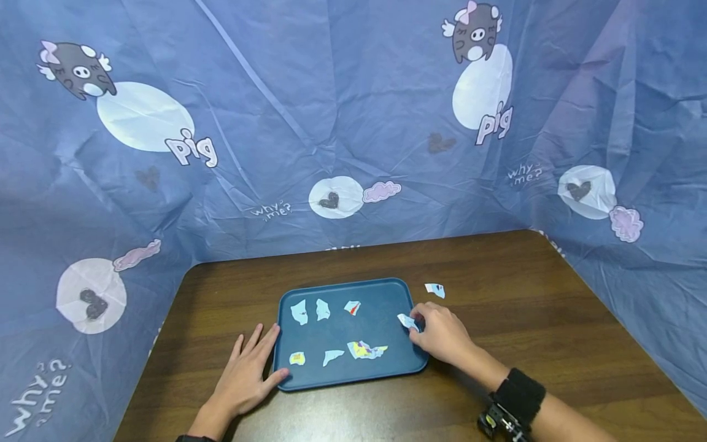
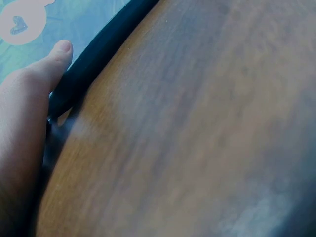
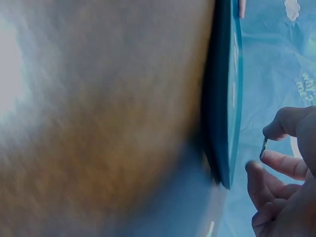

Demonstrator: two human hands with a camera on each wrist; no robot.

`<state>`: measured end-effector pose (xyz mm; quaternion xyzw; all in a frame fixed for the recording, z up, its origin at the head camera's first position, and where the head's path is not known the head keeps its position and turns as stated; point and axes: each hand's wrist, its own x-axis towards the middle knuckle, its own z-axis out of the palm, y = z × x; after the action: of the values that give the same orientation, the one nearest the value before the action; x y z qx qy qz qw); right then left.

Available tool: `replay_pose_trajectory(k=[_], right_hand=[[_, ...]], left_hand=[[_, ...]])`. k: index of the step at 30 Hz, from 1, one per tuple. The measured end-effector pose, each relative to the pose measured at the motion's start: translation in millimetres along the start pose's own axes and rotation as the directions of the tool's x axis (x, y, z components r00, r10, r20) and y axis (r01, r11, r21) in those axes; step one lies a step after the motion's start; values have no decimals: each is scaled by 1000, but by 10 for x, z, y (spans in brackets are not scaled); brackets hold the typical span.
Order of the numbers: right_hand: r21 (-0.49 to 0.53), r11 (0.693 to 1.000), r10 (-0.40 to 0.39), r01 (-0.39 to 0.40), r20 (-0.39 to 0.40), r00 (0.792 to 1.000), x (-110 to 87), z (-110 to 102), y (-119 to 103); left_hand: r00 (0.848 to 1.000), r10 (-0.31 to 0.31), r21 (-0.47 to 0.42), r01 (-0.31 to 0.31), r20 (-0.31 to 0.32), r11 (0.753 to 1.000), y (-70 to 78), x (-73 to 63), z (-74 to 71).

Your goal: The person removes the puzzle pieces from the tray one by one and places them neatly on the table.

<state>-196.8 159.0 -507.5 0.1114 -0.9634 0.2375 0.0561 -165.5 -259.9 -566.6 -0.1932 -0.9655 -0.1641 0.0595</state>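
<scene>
A torn paper piece (image 1: 407, 321), pale blue and white, is pinched between thumb and finger of my right hand (image 1: 442, 331), over the right side of the blue tray (image 1: 342, 383). Edge-on, the same piece (image 3: 264, 147) looks like a thin strip in the right wrist view. Spread out, my left hand (image 1: 245, 374) lies at the tray's left edge, its thumb (image 2: 59, 57) against the rim. Several torn pieces lie apart in two rows on the tray, among them a yellow-and-purple one (image 1: 367, 350) and one with a red mark (image 1: 352, 307).
Another torn piece (image 1: 435, 290) lies on the brown wooden table (image 1: 497, 276), beyond the tray's right back corner. A blue printed cloth (image 1: 276, 123) hangs behind the table and along its sides.
</scene>
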Motion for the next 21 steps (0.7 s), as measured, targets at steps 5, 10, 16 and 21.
replay_pose_trajectory(k=[5,10,16,21], right_hand=[[47,999,21,-20,-24,999,81,-100,69],[89,995,38,-37,-10,999,151,-159,145],[100,995,5,-1,-46,999,215,-194,246],[96,995,0,7,-75,997,255,-233,332]], left_hand=[[1000,-4,5,4,17,1000,1,-1,0],[999,-11,9,11,31,1000,-3,-8,5],[1000,-13,9,13,28,1000,-3,-5,9],[1000,-4,12,4,17,1000,-6,0,17]])
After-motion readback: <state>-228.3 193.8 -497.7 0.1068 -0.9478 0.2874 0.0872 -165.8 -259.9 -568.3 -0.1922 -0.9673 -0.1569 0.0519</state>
